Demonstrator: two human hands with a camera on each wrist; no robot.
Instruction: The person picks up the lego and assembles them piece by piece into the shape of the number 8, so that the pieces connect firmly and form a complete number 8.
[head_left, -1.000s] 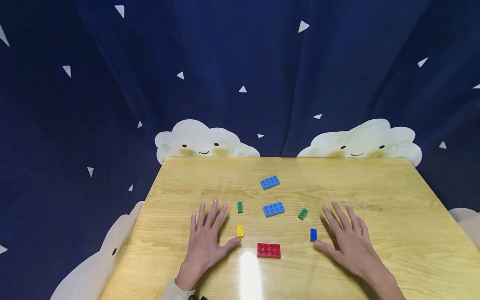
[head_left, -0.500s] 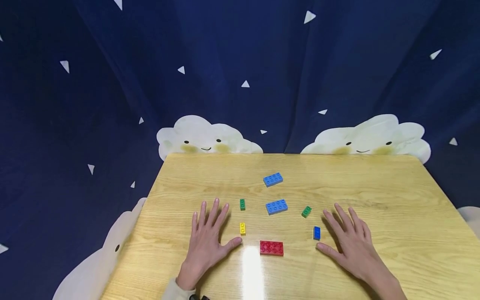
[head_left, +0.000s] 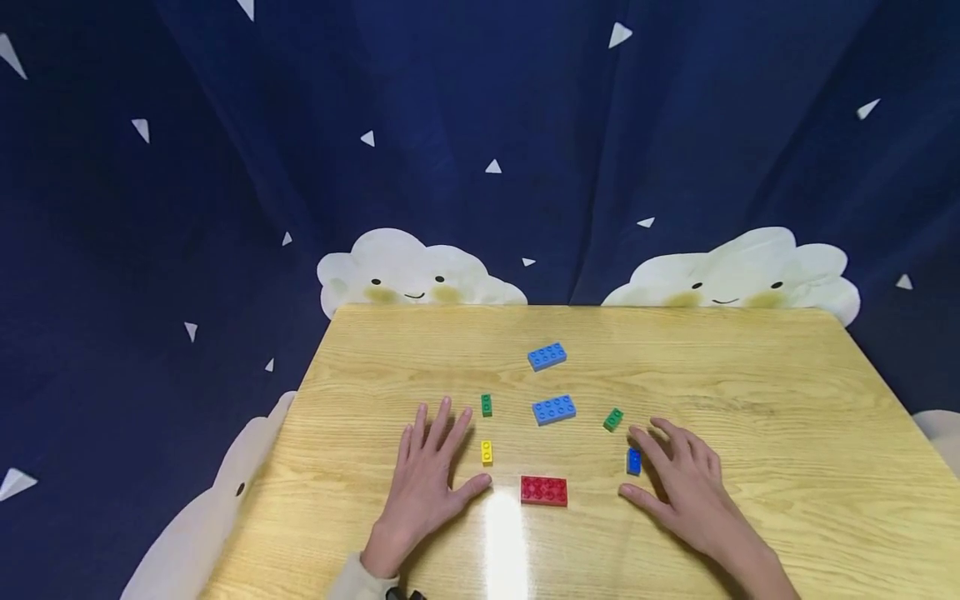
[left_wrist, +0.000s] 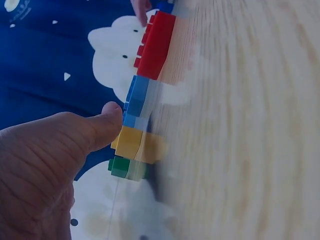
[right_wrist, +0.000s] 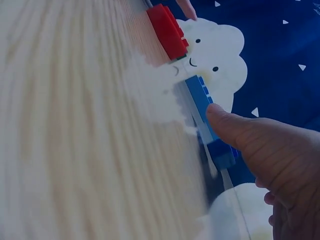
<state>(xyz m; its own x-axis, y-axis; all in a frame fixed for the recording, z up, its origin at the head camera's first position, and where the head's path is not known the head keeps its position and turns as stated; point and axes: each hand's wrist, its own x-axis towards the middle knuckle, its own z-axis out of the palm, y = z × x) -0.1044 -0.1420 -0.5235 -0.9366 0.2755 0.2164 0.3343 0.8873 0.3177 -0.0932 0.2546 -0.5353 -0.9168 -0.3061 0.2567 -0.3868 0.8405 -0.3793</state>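
My left hand (head_left: 426,483) is spread flat over the table's left part, its thumb just below the small yellow brick (head_left: 487,452). A small green brick (head_left: 486,405) lies beyond the yellow one. My right hand (head_left: 686,492) hovers at the small dark blue brick (head_left: 633,462), thumb and bent forefinger on either side, with gaps visible between. Another small green brick (head_left: 613,419) lies just past that forefinger. Between the hands lie a red brick (head_left: 543,491) and a larger blue brick (head_left: 553,409), with a second larger blue brick (head_left: 547,356) farther back. Neither hand holds anything.
The wooden table (head_left: 810,400) bears all the bricks. Behind it hangs a dark blue curtain (head_left: 450,100) with white triangles and cloud prints. A bright light reflection lies on the tabletop left of the red brick.
My right hand has moved slightly left, its fingers bending around the dark blue brick. My left hand has shifted a little to the right. The view has tilted slightly; the bricks stay in place.
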